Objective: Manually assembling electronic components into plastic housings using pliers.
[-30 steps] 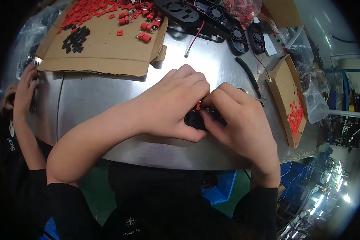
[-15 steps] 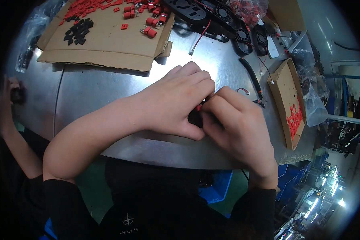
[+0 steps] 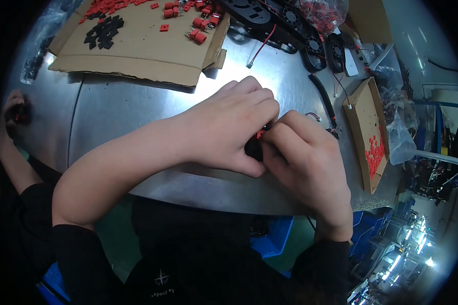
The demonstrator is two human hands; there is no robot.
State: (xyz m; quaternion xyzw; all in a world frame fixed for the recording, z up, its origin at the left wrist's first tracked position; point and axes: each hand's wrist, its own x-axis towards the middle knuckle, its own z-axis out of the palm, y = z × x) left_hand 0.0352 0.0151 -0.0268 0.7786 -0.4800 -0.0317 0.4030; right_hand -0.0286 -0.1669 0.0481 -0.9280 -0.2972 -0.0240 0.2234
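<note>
My left hand (image 3: 234, 124) is closed around a small black part (image 3: 253, 149), most of which my fingers cover. A bit of red (image 3: 260, 134) shows at its upper end, between the two hands. My right hand (image 3: 305, 157) presses against the same spot with its thumb and fingers pinched together; whatever its fingertips grip is hidden. Both hands are held together over the metal table (image 3: 122, 109), near its front edge.
A cardboard tray (image 3: 137, 63) at far left holds red pieces, black pieces (image 3: 104, 33) and red connectors (image 3: 197, 36). Black fan housings (image 3: 290, 18) lie behind my hands, pliers (image 3: 323, 99) to the right, then a carton (image 3: 356, 119) with red bits. A co-worker's hand (image 3: 12, 109) is at left.
The view has shifted slightly. My hands stay together on the black part, and a little more red shows between them. The co-worker's hand at left has moved slightly.
</note>
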